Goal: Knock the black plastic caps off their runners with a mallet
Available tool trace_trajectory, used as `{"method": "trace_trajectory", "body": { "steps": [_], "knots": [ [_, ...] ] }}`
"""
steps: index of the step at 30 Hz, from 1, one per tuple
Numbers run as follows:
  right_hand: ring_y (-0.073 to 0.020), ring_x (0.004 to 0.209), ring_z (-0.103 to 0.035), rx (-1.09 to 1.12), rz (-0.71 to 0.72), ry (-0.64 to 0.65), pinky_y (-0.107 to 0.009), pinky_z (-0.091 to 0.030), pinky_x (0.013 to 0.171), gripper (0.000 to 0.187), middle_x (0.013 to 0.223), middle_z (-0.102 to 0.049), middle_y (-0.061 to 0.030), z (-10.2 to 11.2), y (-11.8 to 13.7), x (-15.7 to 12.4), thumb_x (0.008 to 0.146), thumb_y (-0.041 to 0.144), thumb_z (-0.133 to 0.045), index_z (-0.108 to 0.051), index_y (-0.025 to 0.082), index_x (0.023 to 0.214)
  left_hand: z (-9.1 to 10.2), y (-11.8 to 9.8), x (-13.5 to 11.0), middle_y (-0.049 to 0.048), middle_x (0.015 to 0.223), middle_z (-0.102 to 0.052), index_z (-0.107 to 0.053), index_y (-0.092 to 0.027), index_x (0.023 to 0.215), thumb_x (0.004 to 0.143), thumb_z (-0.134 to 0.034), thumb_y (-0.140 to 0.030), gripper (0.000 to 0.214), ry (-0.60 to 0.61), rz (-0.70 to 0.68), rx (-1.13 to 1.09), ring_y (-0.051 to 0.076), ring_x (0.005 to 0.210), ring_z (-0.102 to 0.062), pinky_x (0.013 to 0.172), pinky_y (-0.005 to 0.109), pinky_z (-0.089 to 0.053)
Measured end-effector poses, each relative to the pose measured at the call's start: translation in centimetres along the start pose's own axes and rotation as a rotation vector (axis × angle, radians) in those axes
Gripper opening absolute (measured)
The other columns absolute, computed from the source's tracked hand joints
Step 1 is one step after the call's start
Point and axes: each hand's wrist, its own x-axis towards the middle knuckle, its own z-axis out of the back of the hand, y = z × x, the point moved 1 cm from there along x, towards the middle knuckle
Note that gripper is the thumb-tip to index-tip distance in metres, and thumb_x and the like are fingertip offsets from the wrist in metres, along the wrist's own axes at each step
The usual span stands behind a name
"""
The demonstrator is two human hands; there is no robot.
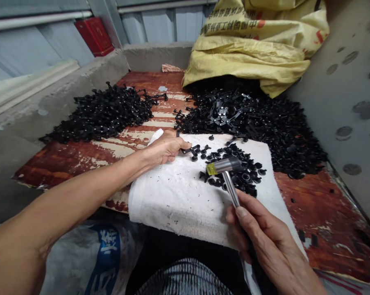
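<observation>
Clock on frame centre, 12 = away from wearer.

Nearest: striped garment [185, 278] at 6, blurred. White bag [64, 258] with blue print at 7–8, below the counter [320, 205] edge.

Right hand [258, 233] at 4: fingers wrapped round the grip of a hammer [230, 184]. Handle runs up toward 11 from the hand; head sits sideways, yellow face toward 9, dark face toward 3. Head is over the near side of a loose heap of small black parts [246, 176]; can't tell if it touches them.

White cloth [178, 196] under all that, lying on the counter, near edge at 6. Dark specks on it.

Left hand [166, 149] just off centre at 9, over the cloth's far-left corner. Thumb and fingers pinch a black part [185, 151], its free end pointing toward 3, beside the heap.

Farther: big black pile [111, 110] at 10 and a larger black pile [258, 119] at 2, both on the counter, worn red-brown. Yellow sack [249, 53] at 1, mouth over the larger pile. Red box [95, 37] at 10–11, on the concrete ledge [80, 92]. Metal wall [166, 24] behind, at 12.
</observation>
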Motion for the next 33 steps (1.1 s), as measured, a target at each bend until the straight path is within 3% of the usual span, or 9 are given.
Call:
{"method": "trace_trajectory", "body": {
  "steps": [3, 5, 7, 10, 15, 21, 26, 30, 33],
  "knots": [
    [-0.0190, 0.070, -0.068, -0.372, 0.284, -0.059, -0.032, -0.060, 0.066, 0.043, 0.087, -0.071, -0.0077, 0.6, 1.0, 1.2, 0.094, 0.036, -0.049, -0.058, 0.020, 0.133, -0.2, -0.1, 0.0, -0.0091, 0.040, -0.032, -0.048, -0.018, 0.062, 0.071, -0.074, -0.014, 0.028, -0.080, -0.060, 0.096, 0.002, 0.034, -0.022, 0.039, 0.023, -0.010],
    [-0.0219, 0.087, -0.070, -0.512, 0.474, -0.076, -0.039, -0.057, 0.085, 0.045, 0.108, -0.071, -0.0125, 0.8, 1.8, 2.5, 0.095, 0.029, -0.046, -0.054, 0.018, 0.137, -0.2, -0.1, 0.0, -0.0089, 0.040, -0.032, -0.048, -0.019, 0.063, 0.070, -0.075, -0.015, 0.029, -0.099, -0.057, 0.115, 0.003, 0.035, -0.024, 0.039, 0.023, -0.011],
    [-0.0237, 0.098, -0.068, -0.595, 0.606, -0.083, -0.041, -0.055, 0.089, 0.046, 0.121, -0.067, -0.0137, 0.8, 2.5, 4.1, 0.094, 0.023, -0.045, -0.052, 0.020, 0.140, -0.1, -0.2, 0.1, -0.0084, 0.041, -0.033, -0.048, -0.019, 0.063, 0.069, -0.077, -0.016, 0.030, -0.099, -0.060, 0.107, 0.004, 0.036, -0.025, 0.039, 0.024, -0.012],
    [-0.0252, 0.094, -0.065, -0.698, 0.717, -0.114, -0.043, -0.054, 0.083, 0.051, 0.113, -0.068, -0.0134, 0.7, 3.1, 6.2, 0.093, 0.018, -0.042, -0.048, 0.023, 0.144, 0.3, -0.2, 0.1, -0.0071, 0.042, -0.037, -0.048, -0.019, 0.062, 0.066, -0.078, -0.015, 0.031, -0.082, -0.070, 0.088, 0.003, 0.037, -0.025, 0.040, 0.024, -0.012],
    [-0.0205, 0.060, -0.053, -0.897, 0.717, -0.062, -0.037, -0.050, 0.060, 0.055, 0.076, -0.058, -0.0059, 0.5, 3.4, 8.0, 0.086, 0.016, -0.041, -0.054, 0.019, 0.140, 0.5, -0.4, 0.2, -0.0079, 0.040, -0.030, -0.043, -0.021, 0.057, 0.071, -0.073, -0.017, 0.034, -0.069, -0.043, 0.141, 0.004, 0.037, -0.021, 0.041, 0.025, -0.011],
    [-0.0241, 0.079, -0.061, -0.737, 0.833, -0.190, -0.039, -0.051, 0.071, 0.055, 0.090, -0.064, -0.0110, 0.2, 5.0, 6.8, 0.092, 0.014, -0.040, -0.047, 0.018, 0.146, 0.2, -0.2, 0.0, -0.0083, 0.040, -0.030, -0.042, -0.021, 0.058, 0.074, -0.069, -0.017, 0.032, -0.040, -0.050, 0.117, 0.004, 0.036, -0.022, 0.041, 0.026, -0.012],
    [-0.0232, 0.063, -0.058, -0.782, 0.684, -0.048, -0.039, -0.051, 0.062, 0.050, 0.077, -0.065, -0.0082, 0.1, 4.3, 7.4, 0.086, 0.016, -0.047, -0.060, 0.023, 0.134, 0.1, 0.0, -0.2, -0.0070, 0.041, -0.036, -0.045, -0.020, 0.059, 0.072, -0.073, -0.016, 0.032, -0.065, -0.088, 0.079, 0.003, 0.034, -0.023, 0.040, 0.025, -0.010],
    [-0.0262, 0.076, -0.062, -0.726, 0.695, -0.136, -0.044, -0.052, 0.071, 0.049, 0.091, -0.068, -0.0128, 0.2, 4.5, 7.4, 0.090, 0.020, -0.044, -0.057, 0.023, 0.137, 0.2, 0.4, 0.1, -0.0089, 0.038, -0.028, -0.039, -0.022, 0.056, 0.073, -0.072, -0.015, 0.037, -0.028, -0.090, 0.038, 0.002, 0.033, -0.019, 0.040, 0.024, -0.009],
    [-0.0239, 0.062, -0.057, -0.770, 0.648, -0.063, -0.042, -0.051, 0.062, 0.047, 0.075, -0.064, -0.0092, 0.1, 4.4, 7.4, 0.087, 0.022, -0.047, -0.063, 0.022, 0.131, 0.1, 0.6, 0.1, -0.0077, 0.039, -0.033, -0.040, -0.021, 0.057, 0.072, -0.072, -0.014, 0.037, -0.038, -0.100, 0.036, 0.002, 0.033, -0.022, 0.039, 0.024, -0.009]
  ]
}}
